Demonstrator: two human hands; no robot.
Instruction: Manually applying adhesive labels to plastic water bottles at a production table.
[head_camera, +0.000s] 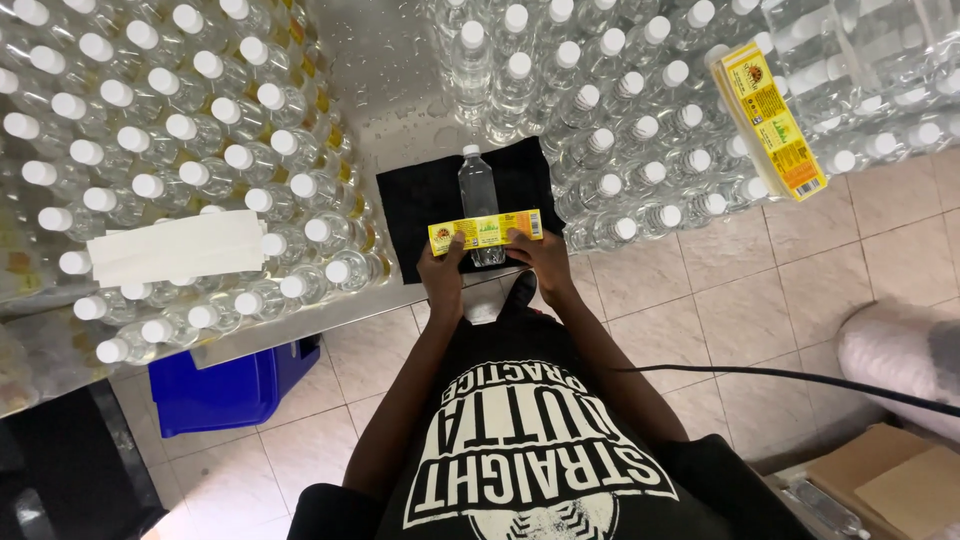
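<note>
Head view looks straight down on a wet metal table (400, 80) and a tiled floor (700, 310). At nine o'clock, the left part of the table is filled with many clear bottles with white caps (150, 120), standing close together. A white folded sheet (175, 247) lies on top of these caps. Below it, at about eight o'clock, a blue bin (225, 390) stands on the floor under the table edge.

Near the centre, a black cloth (420, 210) is spread on the table. On it lies one clear bottle (478, 190) with its white cap pointing to twelve o'clock. A yellow label (486, 231) lies across the lower part of this bottle. The left hand (441, 268) pinches the left end of the label with thumb and fingers. The right hand (537, 252) grips the right end in the same way, so both hands hold the label stretched over the bottle. Both forearms come up from six o'clock.

Behind the cloth, from twelve to two o'clock, a second big group of capped bottles (620, 130) stands and closes that side. At two o'clock a stack of yellow labels (770, 120) rests tilted on these bottles. At four o'clock a black cable (800, 378) runs over the floor, and a brown cardboard box (890, 480) lies in the lower right corner.
</note>
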